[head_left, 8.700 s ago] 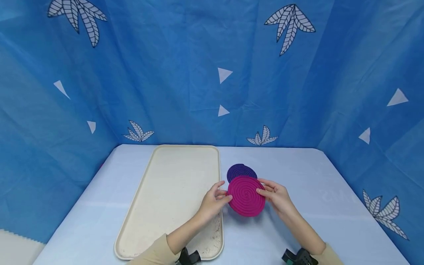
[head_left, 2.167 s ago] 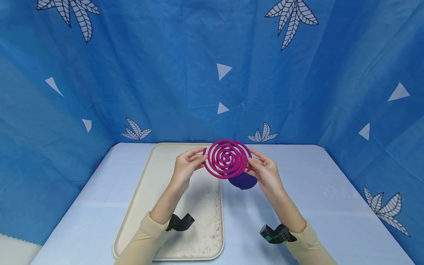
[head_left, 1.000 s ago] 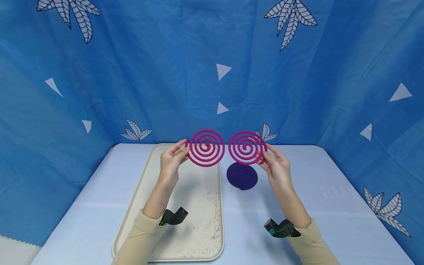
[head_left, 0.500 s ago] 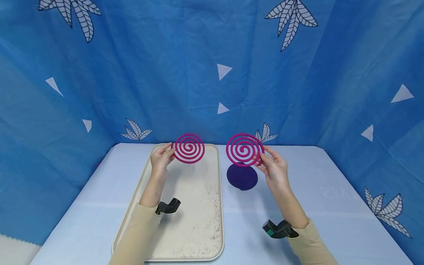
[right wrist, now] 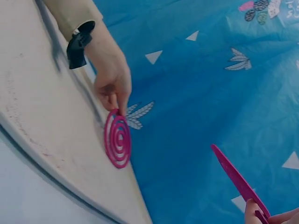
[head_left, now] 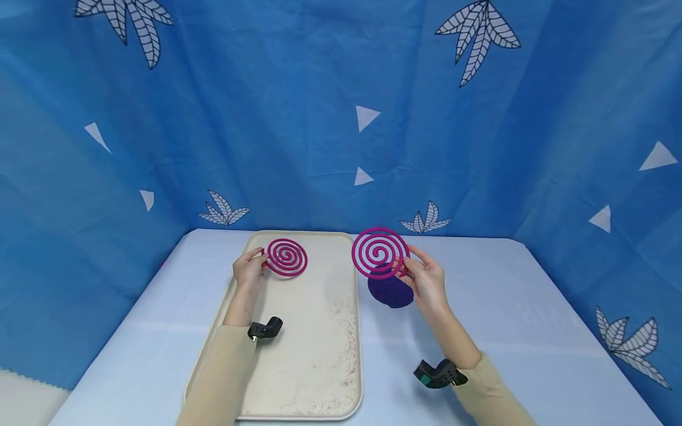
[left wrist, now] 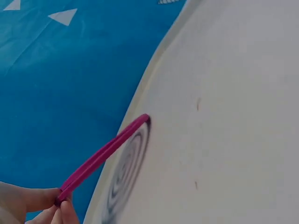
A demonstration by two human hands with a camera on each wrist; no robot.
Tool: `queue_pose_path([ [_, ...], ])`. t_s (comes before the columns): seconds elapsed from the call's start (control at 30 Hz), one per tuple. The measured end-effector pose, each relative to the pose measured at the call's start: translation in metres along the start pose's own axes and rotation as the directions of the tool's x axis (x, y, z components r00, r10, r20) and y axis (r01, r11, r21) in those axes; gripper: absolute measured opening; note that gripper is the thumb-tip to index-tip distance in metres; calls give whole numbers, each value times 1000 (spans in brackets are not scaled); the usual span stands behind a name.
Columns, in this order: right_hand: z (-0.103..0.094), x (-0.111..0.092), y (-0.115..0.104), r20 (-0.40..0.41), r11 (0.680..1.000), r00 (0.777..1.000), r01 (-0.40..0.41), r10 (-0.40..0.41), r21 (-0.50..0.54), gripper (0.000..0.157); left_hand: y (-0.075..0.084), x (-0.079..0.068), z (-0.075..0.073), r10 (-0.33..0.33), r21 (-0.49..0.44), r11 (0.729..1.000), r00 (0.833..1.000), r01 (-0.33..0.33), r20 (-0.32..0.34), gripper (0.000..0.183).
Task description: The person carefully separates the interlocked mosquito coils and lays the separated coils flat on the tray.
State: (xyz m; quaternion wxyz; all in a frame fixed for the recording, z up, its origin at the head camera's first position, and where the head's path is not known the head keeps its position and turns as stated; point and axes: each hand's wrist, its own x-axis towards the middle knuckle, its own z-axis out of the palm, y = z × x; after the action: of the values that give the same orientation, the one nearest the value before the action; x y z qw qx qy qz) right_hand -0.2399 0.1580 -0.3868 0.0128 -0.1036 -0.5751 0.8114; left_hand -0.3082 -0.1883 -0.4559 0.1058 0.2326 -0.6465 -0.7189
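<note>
Right of frame centre, R hand (head_left: 429, 282) pinches near pink spiral (head_left: 380, 253) by its rim, partly in front of purple spiral (head_left: 391, 293) on the tabletop (head_left: 511, 307). Farther, left of centre, L hand (head_left: 248, 270) pinches far pink spiral (head_left: 286, 255) above the tray (head_left: 303, 337). Prob. best: light rim grip, spiral kept level w/ tray, coils not sagging.

Blue curtain (head_left: 256, 118) fills upper frame: 5 leaf prints (head_left: 478, 41), 6 pale triangles (head_left: 366, 118). White worktop (head_left: 501, 296) below. Pale patch (head_left: 26, 396), lower left.
</note>
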Motion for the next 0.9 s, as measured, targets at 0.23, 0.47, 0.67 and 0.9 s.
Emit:
queue_pose_path([
  [0.23,21,23,33,13,999,999,-32,32,-16,41,-6,4,-6,74,165,985,990,-54,-117,36],
  [0.47,50,48,68,-31,997,998,-63,62,-46,40,-9,3,-13,140,256,962,979,-98,-148,36],
  [0.67,69,62,94,-21,995,998,-66,65,-73,36,-9,1,-16,234,380,914,948,-139,-217,36],
  [0.9,89,65,109,-14,989,998,-70,68,-128,36,-9,2,-17,280,370,911,931,-181,-234,31],
])
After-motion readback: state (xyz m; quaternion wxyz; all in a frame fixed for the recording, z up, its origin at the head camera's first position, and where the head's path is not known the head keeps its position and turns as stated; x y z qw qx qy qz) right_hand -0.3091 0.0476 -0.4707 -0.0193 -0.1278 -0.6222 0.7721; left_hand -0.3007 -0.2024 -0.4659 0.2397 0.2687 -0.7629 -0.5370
